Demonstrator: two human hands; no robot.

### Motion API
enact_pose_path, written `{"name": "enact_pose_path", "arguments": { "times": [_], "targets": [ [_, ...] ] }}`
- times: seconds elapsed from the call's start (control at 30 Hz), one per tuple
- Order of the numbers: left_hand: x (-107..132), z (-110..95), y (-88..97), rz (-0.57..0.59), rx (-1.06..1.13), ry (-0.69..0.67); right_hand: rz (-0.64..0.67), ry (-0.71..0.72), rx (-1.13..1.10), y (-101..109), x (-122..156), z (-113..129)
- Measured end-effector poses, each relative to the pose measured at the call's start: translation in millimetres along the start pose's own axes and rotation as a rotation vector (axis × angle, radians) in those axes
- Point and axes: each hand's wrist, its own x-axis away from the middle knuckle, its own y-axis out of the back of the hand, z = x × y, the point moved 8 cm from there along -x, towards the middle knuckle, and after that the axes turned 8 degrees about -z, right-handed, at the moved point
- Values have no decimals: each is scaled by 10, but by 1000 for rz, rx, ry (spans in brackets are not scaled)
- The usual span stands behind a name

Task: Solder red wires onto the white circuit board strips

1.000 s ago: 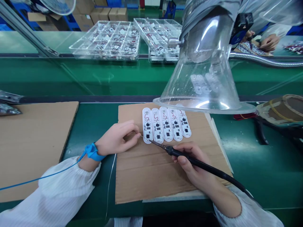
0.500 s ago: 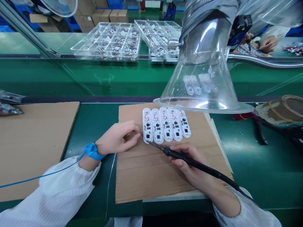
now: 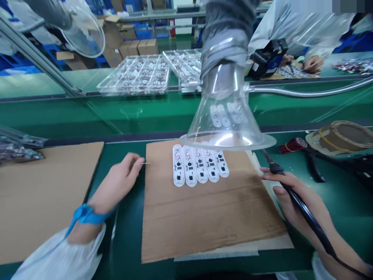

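Observation:
Pinched in my left hand (image 3: 119, 179) is a thin length of solder wire (image 3: 146, 163), its tip pointing right over the cardboard's left edge. A blue strap circles that wrist. My right hand (image 3: 300, 198) grips a black soldering iron (image 3: 291, 190) beyond the cardboard's right side, with the tip pointing up and left near the rim of the clear hood. Several white, rounded circuit boards (image 3: 190, 171) with red wires and black chips lie side by side on the brown cardboard sheet (image 3: 198, 221). Both hands are apart from the boards.
A clear fume hood (image 3: 227, 120) hangs over the boards' far ends. At right are a bundle of red wires (image 3: 293, 145), a round taped object (image 3: 340, 136) and black-handled pliers (image 3: 314, 167). Divided clear trays (image 3: 136, 76) stand behind. Across the bench, a co-worker's hands (image 3: 313, 64) show.
Both hands have moved away from the boards: the left, with the solder wire, to the left, the right, with the soldering iron, to the right. The camera view has shifted too.

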Motion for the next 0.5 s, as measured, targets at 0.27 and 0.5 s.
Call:
{"name": "enact_pose_path", "arguments": {
  "times": [0.27,0.5],
  "targets": [
    [637,241,-250,8,209,432,-84,-98,-203,-102,375,-156],
    [547,654,-49,-23,581,836,-90,-334,-679,-324,20,116]
  ]
}}
